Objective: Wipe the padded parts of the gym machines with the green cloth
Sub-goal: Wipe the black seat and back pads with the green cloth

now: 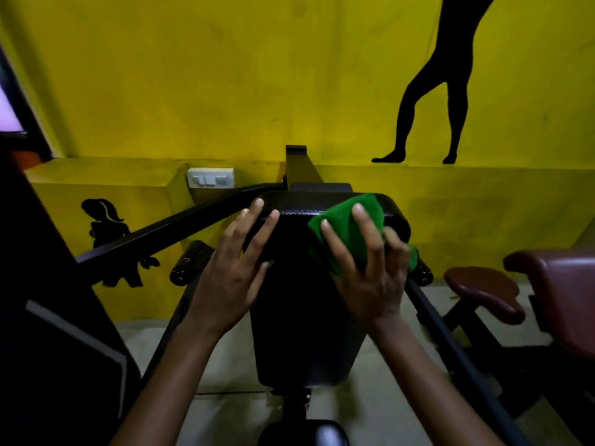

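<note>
A black padded rest (306, 304) of a gym machine stands upright in front of me, its rounded top near the yellow wall. My right hand (370, 268) presses the folded green cloth (344, 230) against the pad's upper right side, fingers spread over the cloth. My left hand (238, 262) lies flat on the pad's upper left edge, fingers apart, holding nothing. A small black seat pad (306, 432) shows at the bottom centre.
Black roller pads (190, 262) (423, 273) stick out either side of the rest. A black frame bar (180, 223) slants off to the left. Maroon seat pads (486, 292) of another machine stand at right. A white switch plate (211, 178) is on the wall ledge.
</note>
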Motion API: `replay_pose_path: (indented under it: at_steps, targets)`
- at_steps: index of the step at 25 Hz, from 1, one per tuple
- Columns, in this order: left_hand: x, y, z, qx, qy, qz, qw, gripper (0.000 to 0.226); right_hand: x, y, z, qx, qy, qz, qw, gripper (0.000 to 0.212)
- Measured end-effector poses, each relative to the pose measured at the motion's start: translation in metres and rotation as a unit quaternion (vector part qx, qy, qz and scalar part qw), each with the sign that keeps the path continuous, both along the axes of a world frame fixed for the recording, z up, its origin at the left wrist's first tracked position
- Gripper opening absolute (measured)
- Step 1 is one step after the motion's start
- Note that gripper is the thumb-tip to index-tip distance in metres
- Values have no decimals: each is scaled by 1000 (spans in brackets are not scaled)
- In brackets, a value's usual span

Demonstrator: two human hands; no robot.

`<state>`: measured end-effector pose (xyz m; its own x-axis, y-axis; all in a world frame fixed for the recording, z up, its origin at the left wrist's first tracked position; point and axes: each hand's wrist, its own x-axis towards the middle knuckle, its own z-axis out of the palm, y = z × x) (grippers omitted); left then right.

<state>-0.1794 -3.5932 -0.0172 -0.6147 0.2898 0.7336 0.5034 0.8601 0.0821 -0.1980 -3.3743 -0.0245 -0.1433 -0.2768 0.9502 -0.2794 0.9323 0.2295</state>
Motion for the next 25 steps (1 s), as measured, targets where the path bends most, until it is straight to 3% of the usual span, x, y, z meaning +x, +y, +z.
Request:
replay_pose_path:
  at_steps: [3, 5, 10, 14, 16, 20, 23, 25]
  targets:
    - [2, -8, 8, -14, -5, -22, 1000, 75, 13, 9, -55, 190, -52, 4, 980, 39]
    - [2, -15, 12, -21, -19, -38, 999, 74, 15, 15, -46, 259, -68, 33, 963, 38]
    - [-3, -27, 18, -18, -31, -88, 995, 71, 5, -9, 8, 153, 9, 28, 988, 40]
    - [-4, -37, 23, -49, -49, -95, 993, 94, 12, -7, -33, 325, -31, 32, 945, 39]
    - [-3, -39, 26, -68, -57, -91, 992, 102, 11, -10, -14, 320, -31, 47, 946, 35]
    - [-4, -42, 31, -59, -81, -105, 989, 110, 9, -34, 14, 212, -9, 32, 977, 37]
    - [-6, -44, 34, -47, -80, -125, 988, 106, 13, -34, -25, 346, -33, 22, 937, 41]
    - [-6, -46, 37, -53, -83, -131, 987, 105, 15, -30, -27, 372, -60, 31, 926, 41]
